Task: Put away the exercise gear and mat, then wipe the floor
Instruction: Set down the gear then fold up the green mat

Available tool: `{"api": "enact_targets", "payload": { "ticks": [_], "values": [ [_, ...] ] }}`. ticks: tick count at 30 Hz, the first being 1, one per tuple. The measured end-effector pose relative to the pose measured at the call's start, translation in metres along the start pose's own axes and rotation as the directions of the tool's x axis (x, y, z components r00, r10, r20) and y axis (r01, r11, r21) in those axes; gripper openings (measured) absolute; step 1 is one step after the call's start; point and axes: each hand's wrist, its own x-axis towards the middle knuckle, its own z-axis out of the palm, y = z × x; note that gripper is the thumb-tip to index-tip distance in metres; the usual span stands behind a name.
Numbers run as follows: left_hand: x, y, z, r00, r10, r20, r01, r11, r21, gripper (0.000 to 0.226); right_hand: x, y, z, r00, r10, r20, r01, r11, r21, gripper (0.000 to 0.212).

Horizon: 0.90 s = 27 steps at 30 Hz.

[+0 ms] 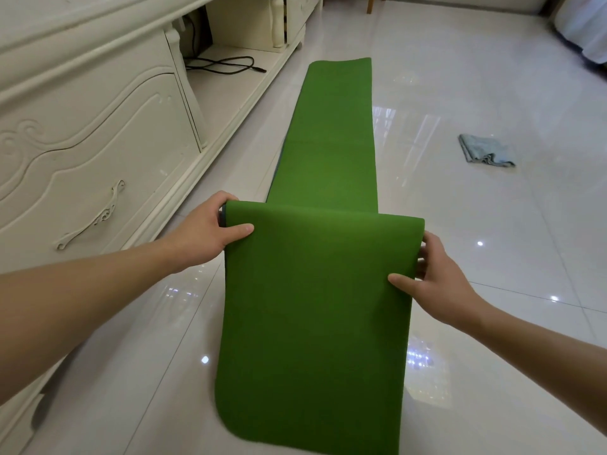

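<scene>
Both hands are pinching the mat (322, 290) at a raised fold: left hand (210, 228) on the left edge, right hand (440, 280) on the right. The far end is lying flat on the floor (492, 257) beside the cabinet (98, 126). Advising: keeping edges level so it's folding square. Counting one mat, one cloth (486, 154).

Bare forearms (98, 274); left hand (210, 231), right hand (440, 284) bare.

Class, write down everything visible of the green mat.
The green mat is long, narrow and foam-like, with rounded corners and a darker underside showing at its left edge. Its far part lies flat on the tiled floor beside a white cabinet. The left hand and right hand grip its sides, raising a fold.
</scene>
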Motion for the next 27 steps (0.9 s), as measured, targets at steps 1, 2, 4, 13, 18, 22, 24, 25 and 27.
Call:
{"api": "enact_targets", "payload": {
  "ticks": [1, 2, 4, 13, 18, 22, 24, 25, 27],
  "values": [
    [0.001, -0.002, 0.002, 1.000, -0.006, 0.004, 0.006, 1.000, -0.025, 0.026, 0.002, 0.001, 0.001, 1.000, 0.008, -0.011, -0.008, 1.000, -0.009, 0.075],
    [0.002, -0.004, 0.003, 1.000, -0.010, 0.005, 0.010, 0.999, -0.040, 0.029, 0.005, 0.003, 0.003, 1.000, 0.020, -0.019, -0.020, 1.000, -0.012, 0.074],
    [0.003, -0.009, 0.005, 1.000, -0.025, -0.002, 0.025, 0.998, -0.059, 0.035, 0.010, 0.006, 0.007, 0.999, 0.034, -0.030, -0.035, 0.999, -0.013, 0.072],
    [0.003, -0.031, 0.020, 0.993, -0.110, 0.033, 0.111, 0.993, -0.033, 0.076, 0.043, 0.003, 0.010, 0.992, 0.029, -0.127, -0.031, 0.999, -0.011, 0.066],
    [0.009, -0.038, 0.026, 0.995, -0.104, -0.004, 0.104, 0.993, -0.053, 0.088, 0.054, 0.002, 0.014, 0.987, 0.031, -0.155, -0.028, 0.999, 0.026, 0.066],
    [0.011, -0.044, 0.032, 0.993, -0.117, -0.027, 0.116, 0.993, -0.034, 0.092, 0.058, 0.002, 0.017, 0.982, 0.037, -0.183, -0.035, 0.999, 0.014, 0.065],
    [0.013, -0.047, 0.034, 0.993, -0.111, -0.035, 0.110, 0.993, -0.029, 0.093, 0.059, 0.003, 0.019, 0.982, 0.036, -0.183, -0.037, 0.999, 0.001, 0.066],
    [0.015, -0.047, 0.034, 0.994, -0.108, -0.034, 0.107, 0.994, -0.020, 0.092, 0.059, 0.004, 0.020, 0.983, 0.031, -0.181, -0.034, 0.999, -0.009, 0.066],
    [0.016, -0.047, 0.033, 0.994, -0.105, -0.034, 0.105, 0.994, -0.006, 0.090, 0.057, 0.005, 0.020, 0.985, 0.016, -0.170, -0.021, 0.999, -0.030, 0.067]
  ]
}}
